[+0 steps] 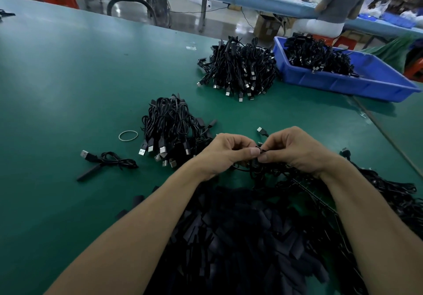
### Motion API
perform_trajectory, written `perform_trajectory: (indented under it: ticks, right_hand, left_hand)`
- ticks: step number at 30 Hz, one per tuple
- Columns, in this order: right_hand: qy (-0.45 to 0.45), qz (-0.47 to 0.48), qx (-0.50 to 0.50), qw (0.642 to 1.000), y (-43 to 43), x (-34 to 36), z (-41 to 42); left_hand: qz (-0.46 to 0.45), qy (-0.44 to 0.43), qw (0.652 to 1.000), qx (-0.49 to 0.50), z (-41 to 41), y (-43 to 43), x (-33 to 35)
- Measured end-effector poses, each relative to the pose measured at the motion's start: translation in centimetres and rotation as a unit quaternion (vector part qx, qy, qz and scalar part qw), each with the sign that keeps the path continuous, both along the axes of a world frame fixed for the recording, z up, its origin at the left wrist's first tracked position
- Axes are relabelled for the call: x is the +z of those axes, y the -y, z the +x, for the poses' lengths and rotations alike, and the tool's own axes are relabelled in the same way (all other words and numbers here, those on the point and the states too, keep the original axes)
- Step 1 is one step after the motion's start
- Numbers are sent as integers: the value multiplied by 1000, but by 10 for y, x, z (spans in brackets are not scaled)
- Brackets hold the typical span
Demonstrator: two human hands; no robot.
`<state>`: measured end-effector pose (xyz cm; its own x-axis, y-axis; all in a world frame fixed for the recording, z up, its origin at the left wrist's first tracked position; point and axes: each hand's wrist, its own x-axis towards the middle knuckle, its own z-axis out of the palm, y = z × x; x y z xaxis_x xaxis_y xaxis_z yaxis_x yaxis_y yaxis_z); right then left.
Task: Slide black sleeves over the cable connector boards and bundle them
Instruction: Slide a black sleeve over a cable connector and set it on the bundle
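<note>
My left hand and my right hand meet over the green table, fingertips pinching a small black cable end between them. The cable's USB plug sticks out just behind my right hand. What exactly sits between the fingertips is mostly hidden. A big heap of loose black sleeves lies under my forearms. Tangled black cables spread out to the right of it. A stack of sleeved cables lies just left of my left hand.
A single sleeved cable and a rubber band lie to the left. A larger cable pile sits farther back, beside a blue bin of cables. A seated person works at another bench behind.
</note>
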<state>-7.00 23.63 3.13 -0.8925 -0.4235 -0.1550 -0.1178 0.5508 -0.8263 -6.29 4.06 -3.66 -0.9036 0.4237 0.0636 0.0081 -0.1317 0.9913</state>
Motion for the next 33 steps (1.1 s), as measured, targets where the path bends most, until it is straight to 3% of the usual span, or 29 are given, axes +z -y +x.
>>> perform_trajectory:
  ticks: [2,5,9,12,18,21,23,28,33]
  right_hand:
    - [13,-18,-16,1000,-1,1,3]
    - [-51,-1,-98,994,1,0,4]
    - [-258,89,-252,929,4,0,5]
    - [-307,123,-293,897,5,2,13]
    - [-249,225,-150,930,25,16,31]
    - [-315,321,-62,891,52,19,46]
    - [-360,339,9,869,73,13,55]
    - [-286,382,151,866,104,-22,52]
    - [-186,354,138,906,106,-41,45]
  left_hand:
    - [46,33,998,-21,-1,-1,4]
    - [87,35,994,57,0,-2,14]
    - [165,-47,964,205,12,5,38]
    - [191,-125,937,265,25,22,63]
    - [31,-202,938,280,50,59,88]
    - [-130,-220,924,285,50,72,83]
    - [-192,-185,925,273,47,78,73]
    - [-254,-133,935,207,47,82,59]
    - [-236,-109,943,208,48,83,55]
